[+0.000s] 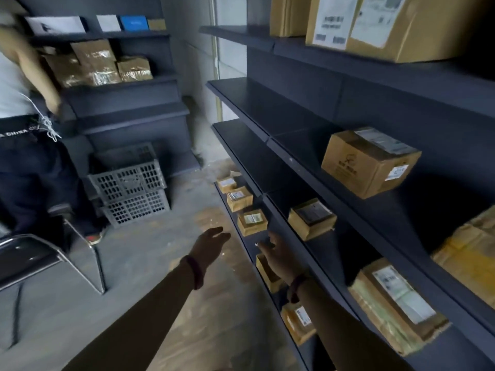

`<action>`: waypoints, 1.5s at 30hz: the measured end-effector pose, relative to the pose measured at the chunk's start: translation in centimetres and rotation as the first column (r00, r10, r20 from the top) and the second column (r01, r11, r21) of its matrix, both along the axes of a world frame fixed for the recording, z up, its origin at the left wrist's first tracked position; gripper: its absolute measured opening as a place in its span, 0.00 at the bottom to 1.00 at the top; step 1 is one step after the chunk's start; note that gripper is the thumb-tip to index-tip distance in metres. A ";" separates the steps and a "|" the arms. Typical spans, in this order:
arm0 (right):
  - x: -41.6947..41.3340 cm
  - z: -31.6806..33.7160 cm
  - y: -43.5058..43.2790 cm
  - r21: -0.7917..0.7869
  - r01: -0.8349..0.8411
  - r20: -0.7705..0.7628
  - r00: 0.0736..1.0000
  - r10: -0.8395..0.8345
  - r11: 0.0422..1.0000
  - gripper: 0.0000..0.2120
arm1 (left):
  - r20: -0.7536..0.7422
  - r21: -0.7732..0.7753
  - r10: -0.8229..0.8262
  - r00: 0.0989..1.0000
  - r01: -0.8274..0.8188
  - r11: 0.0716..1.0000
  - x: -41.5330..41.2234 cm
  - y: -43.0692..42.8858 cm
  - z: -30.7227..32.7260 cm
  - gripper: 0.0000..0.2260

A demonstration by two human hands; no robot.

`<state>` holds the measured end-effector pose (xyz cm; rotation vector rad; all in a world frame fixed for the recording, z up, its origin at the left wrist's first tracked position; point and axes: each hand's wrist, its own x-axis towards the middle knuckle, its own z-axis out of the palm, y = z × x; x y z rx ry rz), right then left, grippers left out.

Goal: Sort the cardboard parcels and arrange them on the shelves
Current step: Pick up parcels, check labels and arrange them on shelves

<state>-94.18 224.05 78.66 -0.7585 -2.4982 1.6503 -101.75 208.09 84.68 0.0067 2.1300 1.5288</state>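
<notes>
Both bare arms of a person stretch down toward the lowest shelf (249,245) of a dark rack. A row of small cardboard parcels runs away from the camera along its front edge.

The right hand (280,261) hovers over the shelf with fingers straight, slightly spread and empty. It is directly above a half-hidden parcel (263,273), whose near corner shows beneath the palm. Whether the palm touches it cannot be told.

The fingertips point up the row at the labelled parcel (252,222), the next one along. It lies just beyond them with its label facing up. It looks close to square from here, so no long axis can be made out.

The left hand (212,242), also straight-fingered and holding nothing, hangs over the concrete floor (160,263) just off the shelf's lip. It is to the left of the labelled parcel, near it but apart.

The right hand is the nearer to both parcels. A pick-up would probably need only a short drop onto the one beneath it, or a small reach forward. The left hand would have to cross rightward over the shelf edge to help.

A further parcel (298,321) sits on the same shelf closer to the body, behind the right wrist. Larger boxes fill the shelves above. At left, a second person (24,129) stands at another rack beside grey crates (131,188).
</notes>
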 end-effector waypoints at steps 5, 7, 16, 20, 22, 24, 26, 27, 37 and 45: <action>-9.4 -0.3 0.9 0.023 0.010 -0.004 1.000 -0.010 1.000 0.19 | 0.043 0.018 0.005 0.999 -0.006 1.000 -9.0 1.1 -1.3 0.19; -13.5 -1.1 1.5 0.049 0.025 0.008 1.000 -0.025 0.998 0.19 | 0.055 0.026 -0.007 0.998 0.006 1.000 -13.1 1.5 -2.2 0.19; -31.6 -0.8 2.2 0.091 0.133 0.033 0.990 -0.136 0.987 0.13 | 0.065 0.030 -0.106 0.992 0.105 0.994 -33.3 2.9 -3.8 0.15; -38.6 -0.2 2.7 0.085 0.132 0.045 0.990 -0.136 0.988 0.12 | 0.075 0.022 -0.107 0.991 0.106 0.994 -40.4 3.7 -3.4 0.14; -42.0 -0.3 3.1 0.070 0.152 0.040 0.987 -0.155 0.986 0.12 | 0.081 0.022 -0.110 0.991 0.109 0.994 -43.9 4.0 -3.5 0.14; -45.3 -0.6 3.4 0.074 0.157 0.049 0.986 -0.160 0.985 0.14 | 0.085 0.019 -0.111 0.990 0.110 0.994 -47.4 4.3 -3.5 0.15; -48.8 -1.5 4.0 0.059 0.148 0.090 0.984 -0.153 0.987 0.19 | 0.099 0.007 -0.118 0.988 0.118 0.993 -50.9 4.7 -3.9 0.16; -50.7 -2.1 4.4 0.054 0.148 0.115 0.982 -0.153 0.988 0.22 | 0.109 0.001 -0.124 0.986 0.125 0.992 -52.6 4.9 -4.2 0.17; -72.9 -5.8 9.2 -0.024 0.135 0.178 0.976 -0.129 0.991 0.20 | 0.110 -0.053 -0.105 0.988 0.112 0.992 -74.6 9.9 -6.8 0.17; -87.0 -8.9 12.0 -0.116 0.237 0.259 0.945 -0.201 0.964 0.10 | 0.126 -0.069 -0.191 0.973 0.201 0.977 -88.9 14.7 -7.6 0.14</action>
